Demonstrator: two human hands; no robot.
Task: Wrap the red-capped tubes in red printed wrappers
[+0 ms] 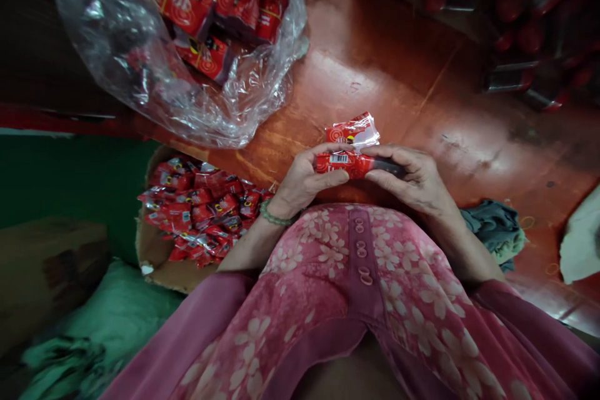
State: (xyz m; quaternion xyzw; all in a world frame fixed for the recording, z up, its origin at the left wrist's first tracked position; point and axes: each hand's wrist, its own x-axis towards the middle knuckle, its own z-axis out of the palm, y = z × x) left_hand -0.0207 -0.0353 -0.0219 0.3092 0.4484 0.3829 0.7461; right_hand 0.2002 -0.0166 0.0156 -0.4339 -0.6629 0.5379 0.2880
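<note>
Just in front of my body, both hands are closed on a dark, narrow object in a red printed wrapper [354,165] that lies crosswise between them. A white barcode shows on its upper side. My left hand [307,178] pinches the red wrapped end between thumb and fingers. Around the dark right end and the wrapper's edge, my right hand [405,178] has its thumb and fingers closed. Right behind the hands, some flat red printed wrappers [344,131] lie on the reddish-brown table [398,106]. What the dark object is cannot be made out.
A clear plastic bag [244,106] with banded bundles of red wrappers stands at upper left. Below it, a cardboard box [154,269] holds many red wrapped pieces. Dark cloth [492,228] lies at right. Clear containers with red parts [513,72] sit at upper right.
</note>
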